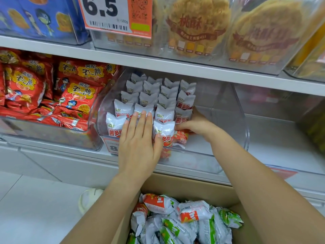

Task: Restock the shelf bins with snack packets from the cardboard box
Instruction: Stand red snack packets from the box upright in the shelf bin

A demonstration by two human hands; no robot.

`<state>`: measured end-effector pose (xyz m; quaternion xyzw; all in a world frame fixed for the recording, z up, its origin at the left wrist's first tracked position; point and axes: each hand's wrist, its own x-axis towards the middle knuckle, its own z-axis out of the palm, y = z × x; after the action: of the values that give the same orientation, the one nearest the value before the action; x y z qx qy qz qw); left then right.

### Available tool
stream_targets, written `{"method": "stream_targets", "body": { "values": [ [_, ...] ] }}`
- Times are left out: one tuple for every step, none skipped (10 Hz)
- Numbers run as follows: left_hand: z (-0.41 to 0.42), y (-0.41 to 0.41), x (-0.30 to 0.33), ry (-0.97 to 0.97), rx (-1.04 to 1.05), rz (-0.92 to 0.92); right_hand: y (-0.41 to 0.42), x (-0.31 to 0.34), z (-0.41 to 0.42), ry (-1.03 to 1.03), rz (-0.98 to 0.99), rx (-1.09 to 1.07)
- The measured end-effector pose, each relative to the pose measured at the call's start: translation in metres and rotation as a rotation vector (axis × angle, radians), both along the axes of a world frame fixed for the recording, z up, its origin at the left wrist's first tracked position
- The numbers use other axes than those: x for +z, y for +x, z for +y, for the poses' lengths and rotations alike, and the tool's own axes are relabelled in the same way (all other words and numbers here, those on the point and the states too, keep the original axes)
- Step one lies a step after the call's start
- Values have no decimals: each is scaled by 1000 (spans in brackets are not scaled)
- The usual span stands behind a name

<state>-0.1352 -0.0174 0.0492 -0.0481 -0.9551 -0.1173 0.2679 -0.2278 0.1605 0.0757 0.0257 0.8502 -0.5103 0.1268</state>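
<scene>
The left hand (139,143) presses straight, together fingers against upright white-and-red snack packets (149,103) in the clear plastic shelf bin (244,131). The right hand (195,122) pinches a packet just beyond. Releasing pressure could topple the rows; more packets wait in the brown cardboard box (191,187) below.

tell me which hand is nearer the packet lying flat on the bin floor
Right. The right hand has its fingertips at the flat packet in the clear bin; the left hand presses the upright packets beside it.

Two bare hands (139,138). One open brown cardboard box (193,185). Four columns of upright white-and-red snack packets (164,113) in one clear plastic bin (228,106). One orange price tag (116,14).
</scene>
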Motion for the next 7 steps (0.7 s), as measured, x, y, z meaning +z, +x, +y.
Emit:
{"method": "stream_targets", "body": {
  "values": [
    [-1, 1, 0, 4, -5, 11, -1, -1, 3, 112, 136, -132],
    [0, 1, 0, 6, -5, 17, 0, 3, 2, 72, 208, -231],
    [0, 0, 0, 13, -5, 25, 0, 4, 2, 20, 222, -223],
    [0, 0, 0, 24, -11, 35, 2, 1, 0, 52, 172, -167],
    [0, 1, 0, 30, -21, 38, 2, -4, -3, 203, 75, -65],
    [0, 1, -1, 28, -25, 42, 2, -5, -3, 199, 122, -74],
    [0, 1, -2, 25, -25, 50, 3, -4, -3, 189, 165, -107]
  ]
}}
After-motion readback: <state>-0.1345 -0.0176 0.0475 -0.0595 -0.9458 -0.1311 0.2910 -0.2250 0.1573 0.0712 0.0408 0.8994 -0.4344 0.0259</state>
